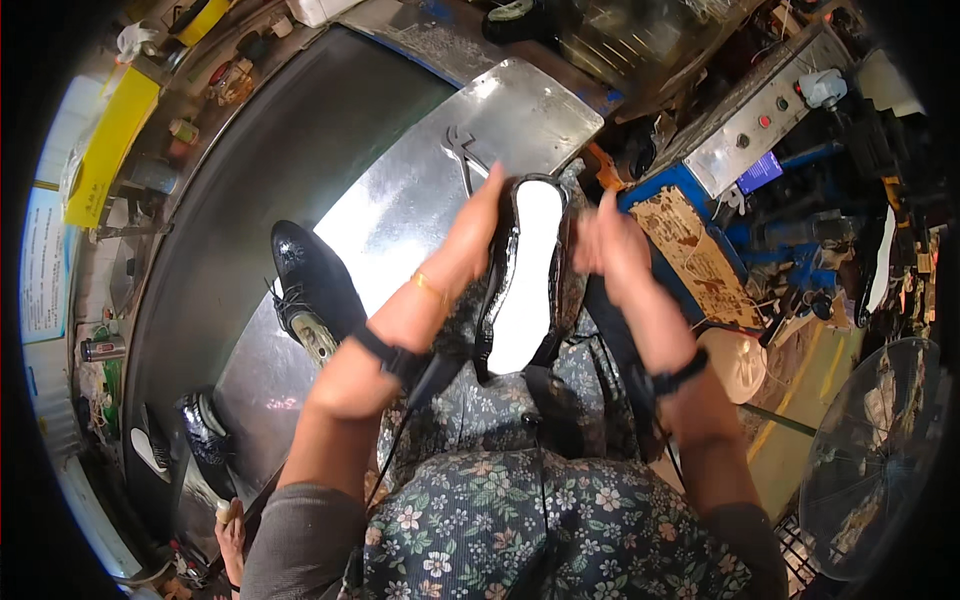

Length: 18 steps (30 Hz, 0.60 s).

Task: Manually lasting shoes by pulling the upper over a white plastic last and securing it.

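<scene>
A black shoe upper (530,270) lies bottom up over my lap, a white insole facing me and dark edges folded in around it. My left hand (478,228) is against the shoe's left side, its fingers mostly hidden behind that edge. On the other side, my right hand (612,245) is blurred by motion close to the shoe's right edge; whether it touches cannot be made out. Metal pincers (460,155) lie on the shiny metal plate (540,105) just beyond my left hand. A finished-looking black lace-up shoe (308,280) rests left of my left forearm.
A dark conveyor belt (290,130) curves along the left, with more black shoes (205,440) at its lower end and another person's hand (230,545) near them. To the right stand a control box with buttons (765,120), a worn board (690,255) and a fan (870,460).
</scene>
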### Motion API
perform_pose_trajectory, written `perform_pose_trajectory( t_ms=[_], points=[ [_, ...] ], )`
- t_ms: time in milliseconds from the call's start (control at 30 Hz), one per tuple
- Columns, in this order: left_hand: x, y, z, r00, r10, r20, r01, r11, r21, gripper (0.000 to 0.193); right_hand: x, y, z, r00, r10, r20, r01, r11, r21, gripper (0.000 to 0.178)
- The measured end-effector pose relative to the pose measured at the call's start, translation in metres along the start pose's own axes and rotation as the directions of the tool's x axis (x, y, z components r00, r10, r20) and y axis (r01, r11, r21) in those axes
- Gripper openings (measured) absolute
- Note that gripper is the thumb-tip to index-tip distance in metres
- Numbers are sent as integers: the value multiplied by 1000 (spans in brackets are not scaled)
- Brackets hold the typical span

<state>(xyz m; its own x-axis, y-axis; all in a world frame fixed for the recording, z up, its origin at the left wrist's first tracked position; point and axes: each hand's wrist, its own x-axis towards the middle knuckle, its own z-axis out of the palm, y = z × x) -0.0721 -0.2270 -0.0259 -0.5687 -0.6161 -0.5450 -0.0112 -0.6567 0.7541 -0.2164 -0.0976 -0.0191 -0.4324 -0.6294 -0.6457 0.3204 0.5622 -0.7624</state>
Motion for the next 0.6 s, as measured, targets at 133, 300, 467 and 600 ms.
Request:
perform_pose_trajectory(
  t_ms=[133,300,467,600],
  points=[
    [29,10,34,926,330,184,-324,445,835,51,58,-23,22,828,-559,-27,510,773,-378,42],
    [16,-9,5,855,365,368,-448,164,879,39,46,-23,49,604,-789,115,702,457,-546,38],
    [-72,-67,-29,902,329,279,-430,640,636,97,29,-33,30,880,-390,270,323,910,262,65],
    [-111,-44,-37,944,112,309,-219,917,335,100,-12,-59,36,700,-557,447,363,817,449,72]
  ],
)
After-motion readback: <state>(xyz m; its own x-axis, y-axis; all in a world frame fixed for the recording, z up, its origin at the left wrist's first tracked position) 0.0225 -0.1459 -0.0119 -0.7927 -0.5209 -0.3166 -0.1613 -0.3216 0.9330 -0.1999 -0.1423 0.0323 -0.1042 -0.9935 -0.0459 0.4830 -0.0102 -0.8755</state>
